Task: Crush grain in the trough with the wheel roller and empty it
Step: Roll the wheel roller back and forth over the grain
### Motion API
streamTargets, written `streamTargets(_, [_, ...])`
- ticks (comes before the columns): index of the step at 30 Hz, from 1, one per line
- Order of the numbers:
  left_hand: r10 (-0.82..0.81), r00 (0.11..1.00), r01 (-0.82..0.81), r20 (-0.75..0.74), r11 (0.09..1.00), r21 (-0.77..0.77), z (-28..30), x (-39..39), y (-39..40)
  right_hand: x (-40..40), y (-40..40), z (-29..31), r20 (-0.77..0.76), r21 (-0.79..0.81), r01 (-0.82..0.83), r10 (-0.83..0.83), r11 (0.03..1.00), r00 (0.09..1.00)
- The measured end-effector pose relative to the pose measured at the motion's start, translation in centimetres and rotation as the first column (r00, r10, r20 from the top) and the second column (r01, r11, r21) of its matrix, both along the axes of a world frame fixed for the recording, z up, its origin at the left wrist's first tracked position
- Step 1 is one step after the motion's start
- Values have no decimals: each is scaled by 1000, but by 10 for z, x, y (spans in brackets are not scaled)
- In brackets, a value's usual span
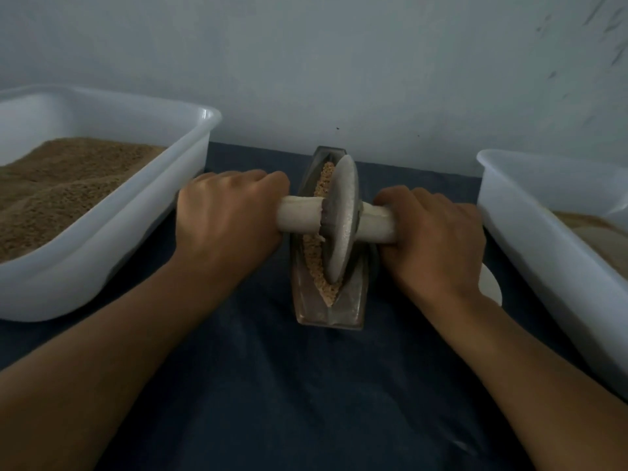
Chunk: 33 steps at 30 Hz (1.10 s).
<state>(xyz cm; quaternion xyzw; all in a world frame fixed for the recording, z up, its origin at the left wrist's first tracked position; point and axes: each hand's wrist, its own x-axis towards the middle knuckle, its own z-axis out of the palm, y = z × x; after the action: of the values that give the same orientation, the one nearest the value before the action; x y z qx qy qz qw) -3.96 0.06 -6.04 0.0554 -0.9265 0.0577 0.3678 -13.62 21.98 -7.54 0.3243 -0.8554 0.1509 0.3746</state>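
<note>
Head view: the left hand [224,212] and right hand [431,229] each grip an end of the wheel roller [339,219], whose disc stands in the grain-filled trough [350,300] on the dark worktop [272,385], between two white tubs [163,212].

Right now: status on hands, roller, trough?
Left hand and right hand each grip the wheel roller axle. Wheel sits in trough, grain inside. Nothing in the way.

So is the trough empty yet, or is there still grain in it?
Not empty. Pale grain lies along the trough beside the wheel, which both hands hold by its handles.
</note>
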Motion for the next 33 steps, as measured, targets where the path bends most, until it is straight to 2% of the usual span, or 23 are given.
streamTargets(7, [28,994,-29,-105,1000,-5,14,14,4,13,6,13,-82,-37,0,-3,999,997])
streamTargets(11, [-8,998,9,-66,1000,14,8,19,5,19,11,10,-68,-18,-39,38,999,997])
streamTargets(20, [-22,999,21,-47,999,-34,-8,2,-4,3,1,-3,-10,3,-13,13,1000,1000])
streamTargets(29, [-7,1000,8,10,995,-100,-12,-32,-15,-26,-14,-1,10,154,108,-111,982,994])
streamTargets(33, [66,995,-53,76,986,-156,-5,-53,-20,-45,-21,4,105,240,159,-189,958,976])
